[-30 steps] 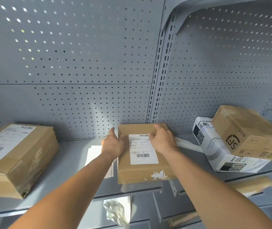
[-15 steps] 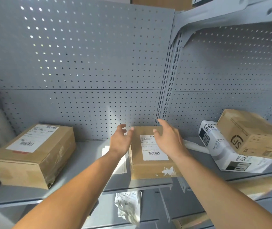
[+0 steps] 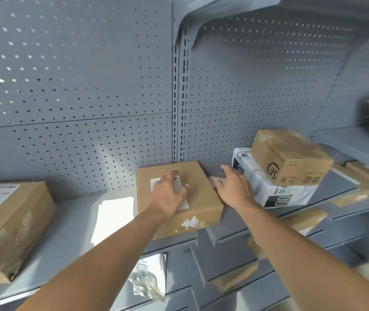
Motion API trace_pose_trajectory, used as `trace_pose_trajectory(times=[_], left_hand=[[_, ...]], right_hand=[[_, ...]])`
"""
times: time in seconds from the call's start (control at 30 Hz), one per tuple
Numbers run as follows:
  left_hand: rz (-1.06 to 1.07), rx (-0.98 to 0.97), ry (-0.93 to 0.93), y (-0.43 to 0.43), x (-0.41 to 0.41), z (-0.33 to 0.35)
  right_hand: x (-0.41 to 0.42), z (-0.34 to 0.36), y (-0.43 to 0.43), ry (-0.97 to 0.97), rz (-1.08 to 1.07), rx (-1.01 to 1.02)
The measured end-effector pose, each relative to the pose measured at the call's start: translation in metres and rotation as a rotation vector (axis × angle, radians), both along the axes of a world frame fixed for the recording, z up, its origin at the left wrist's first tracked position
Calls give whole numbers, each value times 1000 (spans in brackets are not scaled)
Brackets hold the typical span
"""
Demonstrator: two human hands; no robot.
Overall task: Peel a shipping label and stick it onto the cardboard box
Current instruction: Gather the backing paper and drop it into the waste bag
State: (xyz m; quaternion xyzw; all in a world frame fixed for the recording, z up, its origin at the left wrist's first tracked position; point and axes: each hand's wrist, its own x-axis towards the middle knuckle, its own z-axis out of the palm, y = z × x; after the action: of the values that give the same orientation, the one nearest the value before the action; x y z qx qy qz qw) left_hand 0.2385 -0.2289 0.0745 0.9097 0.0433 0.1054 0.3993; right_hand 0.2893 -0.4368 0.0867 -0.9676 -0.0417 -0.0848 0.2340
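Observation:
A flat cardboard box (image 3: pixel 199 194) lies on the grey metal shelf (image 3: pixel 67 239) in the middle of the view. A white shipping label (image 3: pixel 180 189) is stuck on its top face. My left hand (image 3: pixel 169 195) hovers over the label with fingers spread and covers most of it. My right hand (image 3: pixel 235 187) is open just right of the box, fingers apart, holding nothing. A white backing sheet (image 3: pixel 113 217) lies on the shelf left of the box.
A larger labelled cardboard box (image 3: pixel 11 223) stands at the left. At the right a brown box (image 3: pixel 291 157) rests on a white printed package (image 3: pixel 275 189). Crumpled paper (image 3: pixel 151 277) hangs below the shelf. Perforated grey panels form the back wall.
Both hands have come off the box's sides. My left hand moved over the label; my right hand moved off to the right. The view has swung to the right.

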Motion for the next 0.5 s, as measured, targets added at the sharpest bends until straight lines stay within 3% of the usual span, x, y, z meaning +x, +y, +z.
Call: trace_pose_trajectory(times=[0.23,0.5], left_hand=[[-59,99,-13,-52,25,-5],[53,230,-28,-56,35,-12]], right_hand=[[38,-37,-40,78,-23,26],[71,-74,-42,77,39,-175]])
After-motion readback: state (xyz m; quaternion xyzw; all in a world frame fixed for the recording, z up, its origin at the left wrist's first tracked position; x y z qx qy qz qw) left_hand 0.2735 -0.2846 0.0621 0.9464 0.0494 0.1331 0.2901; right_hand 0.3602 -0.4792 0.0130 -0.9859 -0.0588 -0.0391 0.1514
